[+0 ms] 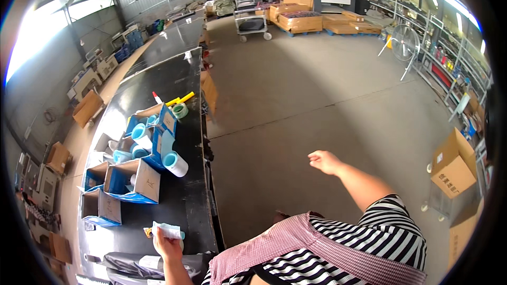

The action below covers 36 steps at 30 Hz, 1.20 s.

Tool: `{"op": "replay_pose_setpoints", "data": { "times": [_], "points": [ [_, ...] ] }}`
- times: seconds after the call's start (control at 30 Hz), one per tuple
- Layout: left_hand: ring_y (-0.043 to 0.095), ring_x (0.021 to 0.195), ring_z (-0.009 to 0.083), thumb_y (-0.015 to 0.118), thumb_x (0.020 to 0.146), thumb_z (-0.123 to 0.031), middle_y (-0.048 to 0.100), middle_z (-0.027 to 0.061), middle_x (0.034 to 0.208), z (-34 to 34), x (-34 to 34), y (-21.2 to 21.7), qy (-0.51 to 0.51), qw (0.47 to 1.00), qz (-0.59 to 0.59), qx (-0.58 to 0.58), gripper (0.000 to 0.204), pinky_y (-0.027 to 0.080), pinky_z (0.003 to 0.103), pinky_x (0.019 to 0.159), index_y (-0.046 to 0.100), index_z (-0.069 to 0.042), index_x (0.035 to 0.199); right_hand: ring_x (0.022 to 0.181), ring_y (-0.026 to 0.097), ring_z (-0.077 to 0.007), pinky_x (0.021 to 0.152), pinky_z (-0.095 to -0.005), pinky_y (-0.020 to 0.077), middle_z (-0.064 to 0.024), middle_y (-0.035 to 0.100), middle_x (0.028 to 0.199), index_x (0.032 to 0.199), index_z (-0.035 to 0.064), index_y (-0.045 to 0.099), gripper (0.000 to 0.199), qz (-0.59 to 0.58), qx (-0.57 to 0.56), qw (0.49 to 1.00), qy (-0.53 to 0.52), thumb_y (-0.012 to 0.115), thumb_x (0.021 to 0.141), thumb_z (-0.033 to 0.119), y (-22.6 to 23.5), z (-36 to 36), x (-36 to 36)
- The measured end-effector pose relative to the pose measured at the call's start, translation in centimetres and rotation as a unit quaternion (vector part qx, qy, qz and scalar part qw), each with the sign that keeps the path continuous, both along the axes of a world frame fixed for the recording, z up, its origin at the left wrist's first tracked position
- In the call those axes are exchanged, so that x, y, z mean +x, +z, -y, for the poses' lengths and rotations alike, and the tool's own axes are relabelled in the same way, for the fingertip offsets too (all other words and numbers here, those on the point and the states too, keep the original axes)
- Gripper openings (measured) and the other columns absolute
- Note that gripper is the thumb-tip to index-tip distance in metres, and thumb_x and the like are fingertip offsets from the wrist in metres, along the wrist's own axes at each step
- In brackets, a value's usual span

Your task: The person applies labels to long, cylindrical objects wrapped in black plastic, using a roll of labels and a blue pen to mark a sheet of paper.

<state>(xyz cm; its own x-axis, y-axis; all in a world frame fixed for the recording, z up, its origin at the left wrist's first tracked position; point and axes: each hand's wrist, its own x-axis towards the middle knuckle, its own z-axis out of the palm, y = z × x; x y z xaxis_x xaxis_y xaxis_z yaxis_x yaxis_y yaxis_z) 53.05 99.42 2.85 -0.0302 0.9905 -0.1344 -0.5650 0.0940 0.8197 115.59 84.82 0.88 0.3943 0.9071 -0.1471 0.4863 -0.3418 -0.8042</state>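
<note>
A factory workshop: a black workbench (163, 82) is running toward eleven o'clock; palletized cartons (300, 22) are standing at one.

In my left hand (167, 246) I hold a small, roll-like piece (171, 230), whitish along its side and light blue at its right end. It lies sideways, pointing left to right, over the near part of the black table (182, 195), partly hidden by my grip.
</note>
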Motion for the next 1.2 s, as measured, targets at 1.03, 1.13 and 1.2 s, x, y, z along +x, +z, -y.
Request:
{"op": "replay_pose_setpoints", "data": {
  "times": [1.03,1.13,1.2],
  "points": [
    [0.055,0.093,0.0143,0.061,0.099,-0.029,0.061,0.0073,0.099,36.7,-15.1,6.8,0.293,0.941,-0.152,0.069,0.034,0.049,0.034,0.083,0.051,-0.001,0.115,0.099,0.066,-0.0189,0.082,-0.0305,0.0539,-0.0081,0.065,0.120,0.135,0.0042,0.053,0.040,-0.099,-0.240,0.916,0.306,0.062,0.099,0.016,-7.9,26.4,-21.3],
    [0.056,0.096,0.0160,0.060,0.101,-0.029,0.061,0.0095,0.104,34.9,-14.0,6.6,0.346,0.932,-0.002,0.104,0.034,0.048,0.034,0.087,0.049,-0.001,0.116,0.101,0.066,-0.0205,0.083,-0.0323,0.0550,-0.0106,0.064,0.122,0.136,0.0026,0.053,0.039,-0.121,-0.264,0.903,0.316,0.059,0.100,0.014,-9.5,26.7,-21.6],
    [0.056,0.098,0.0174,0.058,0.102,-0.029,0.061,0.0112,0.107,34.5,-13.5,6.3,0.395,0.915,-0.023,0.076,0.034,0.047,0.035,0.088,0.048,-0.001,0.117,0.102,0.066,-0.0207,0.085,-0.0328,0.0544,-0.0107,0.064,0.122,0.136,0.0028,0.053,0.039,-0.099,-0.248,0.895,0.358,0.060,0.099,0.014,-7.9,25.7,-24.1]
  ]
}}
